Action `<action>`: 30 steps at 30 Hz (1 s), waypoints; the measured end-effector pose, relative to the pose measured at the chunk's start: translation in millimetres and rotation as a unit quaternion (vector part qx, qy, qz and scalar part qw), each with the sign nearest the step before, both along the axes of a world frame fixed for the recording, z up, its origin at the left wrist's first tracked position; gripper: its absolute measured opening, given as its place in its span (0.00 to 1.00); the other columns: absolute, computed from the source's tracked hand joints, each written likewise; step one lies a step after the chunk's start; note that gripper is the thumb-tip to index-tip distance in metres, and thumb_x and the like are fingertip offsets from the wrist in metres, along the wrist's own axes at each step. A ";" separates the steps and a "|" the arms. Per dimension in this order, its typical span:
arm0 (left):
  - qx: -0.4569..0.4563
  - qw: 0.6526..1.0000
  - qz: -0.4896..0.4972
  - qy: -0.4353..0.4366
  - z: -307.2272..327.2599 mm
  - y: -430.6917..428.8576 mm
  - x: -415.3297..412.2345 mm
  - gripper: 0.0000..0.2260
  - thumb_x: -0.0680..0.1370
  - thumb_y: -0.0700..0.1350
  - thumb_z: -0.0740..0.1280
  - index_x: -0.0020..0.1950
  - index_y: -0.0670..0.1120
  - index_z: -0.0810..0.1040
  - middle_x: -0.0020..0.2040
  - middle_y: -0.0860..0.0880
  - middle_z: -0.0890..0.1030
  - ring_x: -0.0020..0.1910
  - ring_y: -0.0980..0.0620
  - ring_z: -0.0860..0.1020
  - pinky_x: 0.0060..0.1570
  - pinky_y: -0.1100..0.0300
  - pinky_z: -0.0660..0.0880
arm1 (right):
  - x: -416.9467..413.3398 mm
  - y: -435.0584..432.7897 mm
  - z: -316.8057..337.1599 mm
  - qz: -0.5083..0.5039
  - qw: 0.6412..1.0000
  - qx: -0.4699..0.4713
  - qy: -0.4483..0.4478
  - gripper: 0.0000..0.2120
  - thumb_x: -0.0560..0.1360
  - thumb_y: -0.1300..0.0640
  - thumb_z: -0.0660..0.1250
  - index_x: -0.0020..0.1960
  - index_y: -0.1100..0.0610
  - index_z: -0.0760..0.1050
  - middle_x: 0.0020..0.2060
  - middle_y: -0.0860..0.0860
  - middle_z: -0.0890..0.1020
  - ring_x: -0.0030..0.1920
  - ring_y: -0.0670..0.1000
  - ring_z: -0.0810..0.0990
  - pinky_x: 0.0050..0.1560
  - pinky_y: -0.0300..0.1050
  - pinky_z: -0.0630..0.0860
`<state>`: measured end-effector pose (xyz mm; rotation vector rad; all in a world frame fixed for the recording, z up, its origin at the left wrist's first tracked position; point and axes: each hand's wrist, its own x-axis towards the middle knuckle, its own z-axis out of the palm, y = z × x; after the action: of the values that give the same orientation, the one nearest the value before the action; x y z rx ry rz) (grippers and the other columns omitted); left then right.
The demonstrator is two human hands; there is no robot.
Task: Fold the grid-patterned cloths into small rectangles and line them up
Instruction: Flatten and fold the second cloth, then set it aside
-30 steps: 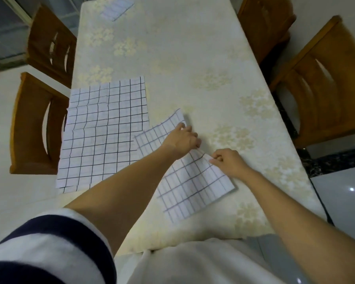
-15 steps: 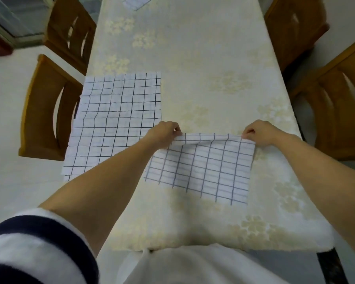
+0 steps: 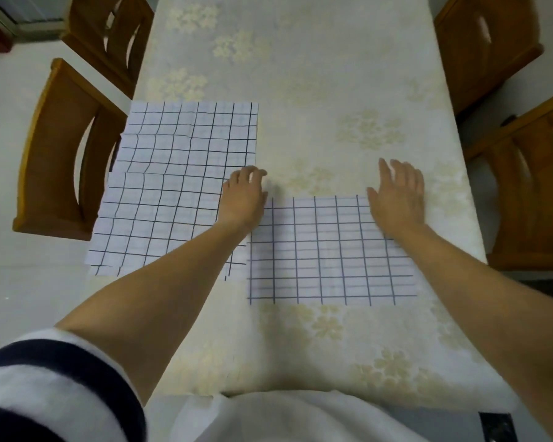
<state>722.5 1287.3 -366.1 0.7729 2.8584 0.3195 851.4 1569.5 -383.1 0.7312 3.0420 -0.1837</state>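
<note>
A white cloth with a dark grid (image 3: pixel 329 250), folded to a wide rectangle, lies flat on the table in front of me. My left hand (image 3: pixel 245 196) is over its far left corner with the fingers loosely curled and nothing in them. My right hand (image 3: pixel 398 193) lies over its far right corner, fingers straight and spread. To the left lies a stack of larger unfolded grid cloths (image 3: pixel 173 186), reaching past the table's left edge; my left forearm crosses over its near right part.
The table (image 3: pixel 332 90) has a cream flowered cover. Two wooden chairs stand on the left (image 3: pixel 55 148) and two on the right (image 3: pixel 530 186). My white garment shows at the table's near edge.
Both hands let go of the folded cloth's far edge, which they pinched half a second ago. The cloth now lies flat and square to me. The camera came closer.
</note>
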 end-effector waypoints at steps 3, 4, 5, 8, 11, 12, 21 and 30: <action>0.022 0.995 -0.096 -0.015 -9.2 24.5 46.9 0.27 0.85 0.51 0.57 0.81 0.43 0.56 0.81 0.44 0.57 0.81 0.43 0.53 0.79 0.47 0.50 | 1.8 -63.2 -14.3 0.113 0.993 -0.031 -0.005 0.28 0.84 0.50 0.51 0.81 0.58 0.49 0.80 0.55 0.54 0.80 0.57 0.50 0.79 0.55 0.46; -0.005 0.992 -0.119 -0.044 -14.9 31.1 59.6 0.30 0.85 0.55 0.55 0.82 0.43 0.50 0.83 0.45 0.51 0.82 0.44 0.47 0.80 0.47 0.44 | 1.9 -79.6 -19.7 0.123 0.991 -0.042 -0.023 0.28 0.85 0.50 0.50 0.81 0.58 0.47 0.80 0.54 0.52 0.80 0.56 0.48 0.79 0.55 0.45; -0.040 0.987 -0.129 -0.082 -21.7 35.9 67.1 0.35 0.83 0.60 0.54 0.83 0.44 0.43 0.83 0.46 0.44 0.81 0.45 0.41 0.79 0.47 0.41 | 2.3 -90.3 -27.4 0.125 0.990 -0.052 -0.044 0.28 0.85 0.51 0.48 0.81 0.57 0.45 0.81 0.53 0.49 0.80 0.55 0.45 0.79 0.54 0.44; -0.139 0.969 -0.135 -0.152 -38.6 38.4 72.5 0.52 0.73 0.76 0.54 0.80 0.48 0.30 0.80 0.50 0.30 0.79 0.45 0.32 0.78 0.40 0.37 | 11.7 -92.9 -48.2 0.110 0.988 -0.050 -0.092 0.29 0.84 0.45 0.42 0.81 0.53 0.39 0.81 0.50 0.42 0.80 0.54 0.40 0.79 0.55 0.42; -0.173 0.963 -0.137 -0.154 -42.1 28.3 63.0 0.60 0.64 0.83 0.54 0.78 0.52 0.26 0.77 0.54 0.25 0.77 0.43 0.28 0.74 0.33 0.35 | 27.4 -70.0 -53.0 0.106 0.988 -0.030 -0.107 0.31 0.83 0.38 0.38 0.81 0.50 0.38 0.80 0.47 0.41 0.80 0.53 0.39 0.79 0.57 0.42; -0.174 0.962 -0.136 -0.159 -40.9 22.9 59.2 0.61 0.62 0.84 0.56 0.77 0.54 0.25 0.77 0.54 0.24 0.77 0.42 0.27 0.74 0.32 0.34 | 32.9 -59.6 -51.4 0.100 0.988 -0.034 -0.110 0.31 0.82 0.36 0.37 0.81 0.48 0.37 0.80 0.46 0.39 0.80 0.52 0.37 0.79 0.56 0.41; -0.173 0.962 -0.149 -0.152 -19.4 19.3 73.3 0.69 0.59 0.80 0.67 0.78 0.50 0.25 0.78 0.48 0.25 0.76 0.40 0.27 0.75 0.37 0.33 | 41.7 -59.5 -27.4 0.060 0.994 -0.030 -0.089 0.33 0.82 0.38 0.38 0.81 0.54 0.39 0.80 0.55 0.40 0.80 0.58 0.39 0.78 0.60 0.42; -0.221 0.940 -0.151 -0.211 -25.1 21.5 101.7 0.71 0.59 0.74 0.75 0.76 0.53 0.23 0.75 0.52 0.21 0.76 0.37 0.27 0.72 0.26 0.40 | 99.3 -79.6 -48.5 0.084 0.989 -0.023 -0.123 0.32 0.81 0.34 0.36 0.80 0.47 0.34 0.80 0.47 0.37 0.79 0.54 0.35 0.79 0.59 0.42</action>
<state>824.2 1308.9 -391.2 0.8991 2.2432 -0.1777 950.7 1489.8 -431.6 0.4519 2.8347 -0.1495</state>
